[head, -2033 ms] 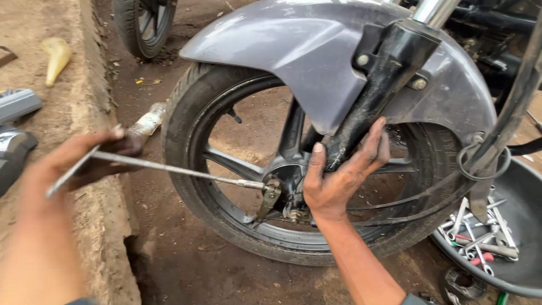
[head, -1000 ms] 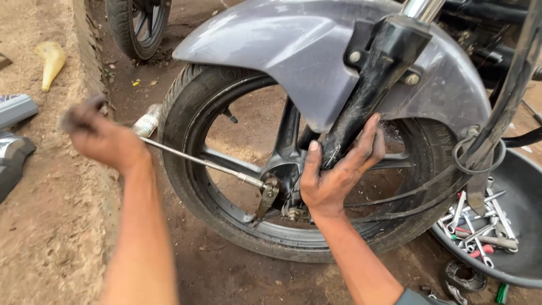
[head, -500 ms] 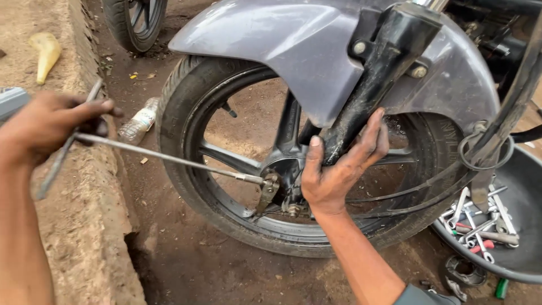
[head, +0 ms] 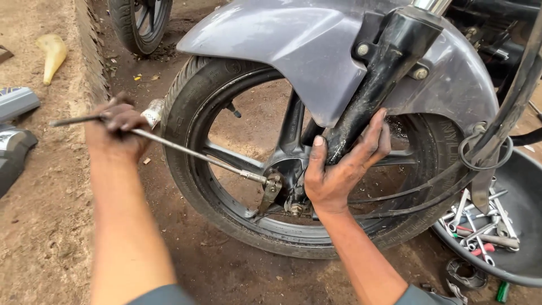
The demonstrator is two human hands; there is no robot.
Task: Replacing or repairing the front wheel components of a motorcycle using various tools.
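A motorcycle front wheel [head: 226, 220] with a black tyre and black spokes stands under a grey mudguard [head: 293, 39]. My left hand [head: 118, 133] grips the cross handle of a long T-handle socket wrench [head: 192, 152]. Its shaft runs right and down to the axle nut area [head: 271, 183] at the hub. My right hand [head: 341, 166] wraps around the lower black fork leg [head: 378, 73], just above the hub.
A black bowl [head: 522, 186] holding several spanners and tools sits at the right on the dirt. A raised earth kerb [head: 90, 62] runs along the left, with a yellow funnel [head: 52, 53] and grey body panels [head: 14, 124] beyond it. Another tyre [head: 138, 22] stands at the top left.
My left hand has turned the wrench's cross handle, swinging round at the shaft's end, which stays on the hub. My right hand has stayed on the fork leg.
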